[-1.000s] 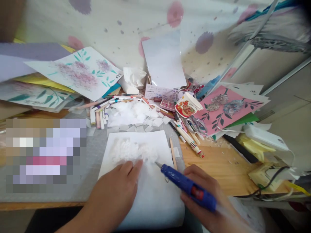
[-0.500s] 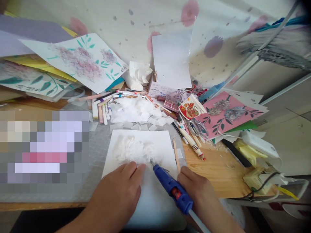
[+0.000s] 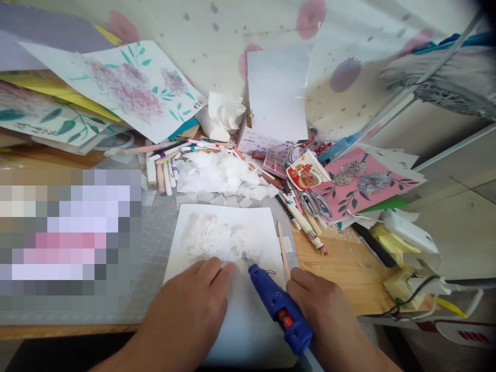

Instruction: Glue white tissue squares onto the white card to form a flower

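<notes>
My right hand is wrapped round a blue hot glue gun with a red part in its side. The gun's metal nozzle points up and left, close to the front of the fluffy white petal clusters. Those clusters sit on a white sheet of paper. My left hand rests at the sheet's near part, fingers bent and held together; the fingertips are hidden, so what they pinch cannot be made out. Beside my right knuckles lies a thin wooden stick; whether the hand touches it is unclear.
Behind the sheet lies a pile of white paper pieces, with markers to its left. A noodle packet, pens and a pink flower picture are on the right. Cables hang near the table's right edge.
The glue gun and my right hand have shifted slightly right and down, the nozzle backing a little off the white clusters. My left hand stays nearly still. The view has tilted slightly.
</notes>
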{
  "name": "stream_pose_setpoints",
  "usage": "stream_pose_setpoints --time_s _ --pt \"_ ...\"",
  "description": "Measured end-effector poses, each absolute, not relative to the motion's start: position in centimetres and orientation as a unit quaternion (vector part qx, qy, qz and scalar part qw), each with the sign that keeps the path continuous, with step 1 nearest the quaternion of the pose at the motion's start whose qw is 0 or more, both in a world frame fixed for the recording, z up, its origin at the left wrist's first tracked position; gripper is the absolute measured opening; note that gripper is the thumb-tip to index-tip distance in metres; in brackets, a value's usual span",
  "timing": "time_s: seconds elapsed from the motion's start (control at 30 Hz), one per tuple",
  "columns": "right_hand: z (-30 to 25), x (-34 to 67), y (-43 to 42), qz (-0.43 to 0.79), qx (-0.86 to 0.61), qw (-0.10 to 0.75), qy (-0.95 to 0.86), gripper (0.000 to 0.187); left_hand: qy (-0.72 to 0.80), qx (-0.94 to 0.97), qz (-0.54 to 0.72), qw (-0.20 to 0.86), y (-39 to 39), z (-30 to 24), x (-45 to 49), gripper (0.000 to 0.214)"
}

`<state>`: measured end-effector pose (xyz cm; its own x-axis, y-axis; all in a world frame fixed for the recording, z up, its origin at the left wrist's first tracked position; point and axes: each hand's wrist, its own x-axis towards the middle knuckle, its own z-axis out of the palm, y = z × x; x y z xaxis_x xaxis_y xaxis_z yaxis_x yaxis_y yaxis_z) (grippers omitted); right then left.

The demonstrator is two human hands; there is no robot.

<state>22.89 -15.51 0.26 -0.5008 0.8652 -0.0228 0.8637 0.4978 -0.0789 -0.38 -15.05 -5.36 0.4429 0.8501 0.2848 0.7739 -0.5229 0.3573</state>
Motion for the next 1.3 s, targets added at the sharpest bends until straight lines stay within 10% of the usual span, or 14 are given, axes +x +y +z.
stream_pose_setpoints --time_s 1.3 --pt "-0.4 23.6 -14.9 0.017 -0.485 -0.01 -0.874 0.019 0.499 0.84 0.152 0.151 -14.7 -4.6 -0.4 0.033"
